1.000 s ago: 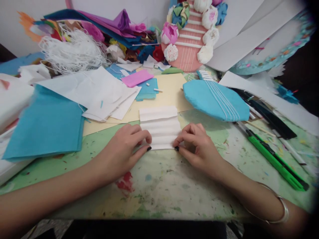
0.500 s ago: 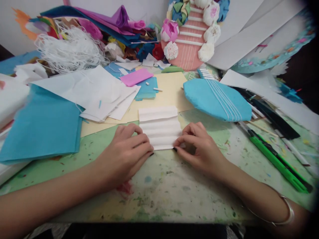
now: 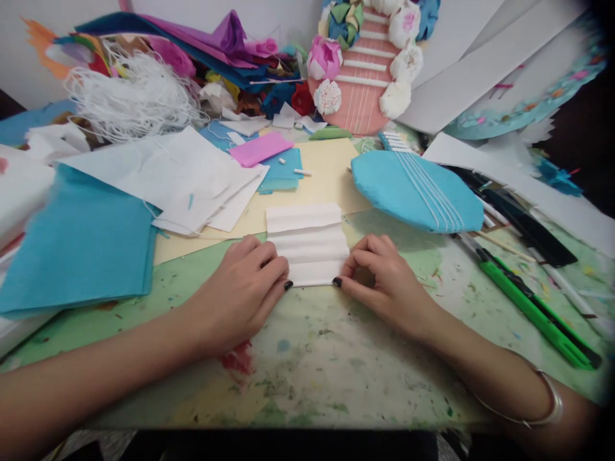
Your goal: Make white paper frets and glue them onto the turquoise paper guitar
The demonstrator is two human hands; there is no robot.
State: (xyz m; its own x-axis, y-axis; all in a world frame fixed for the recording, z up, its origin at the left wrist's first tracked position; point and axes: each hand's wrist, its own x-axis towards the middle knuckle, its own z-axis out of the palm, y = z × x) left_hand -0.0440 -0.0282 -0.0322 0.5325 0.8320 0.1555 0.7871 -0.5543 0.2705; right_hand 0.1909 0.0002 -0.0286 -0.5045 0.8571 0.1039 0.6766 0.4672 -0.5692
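A white sheet of paper (image 3: pixel 307 243) with crosswise pleats lies flat on the table in front of me. My left hand (image 3: pixel 250 282) pinches its near left corner, thumb at the front edge and fingers curled over the side. At the near right corner my right hand (image 3: pixel 379 278) holds the same sheet between thumb and fingertips. The near edge runs straight between my two thumbs. Beyond my right hand lies a light-blue paper-covered shape (image 3: pixel 413 189) with white strings stretched over it.
A green utility knife (image 3: pixel 538 307) lies on the right. Folded blue paper (image 3: pixel 91 237) and white sheets (image 3: pixel 192 173) are at the left. Behind are tangled white string (image 3: pixel 134 96) and a pink piece decorated with paper flowers (image 3: pixel 358 96). The paint-stained table (image 3: pixel 307 378) ends close to me.
My left thumb has shifted slightly up and left along the sheet's near edge, and its nail shows more. My right hand keeps nearly the same place. The paper's near edge looks slightly higher.
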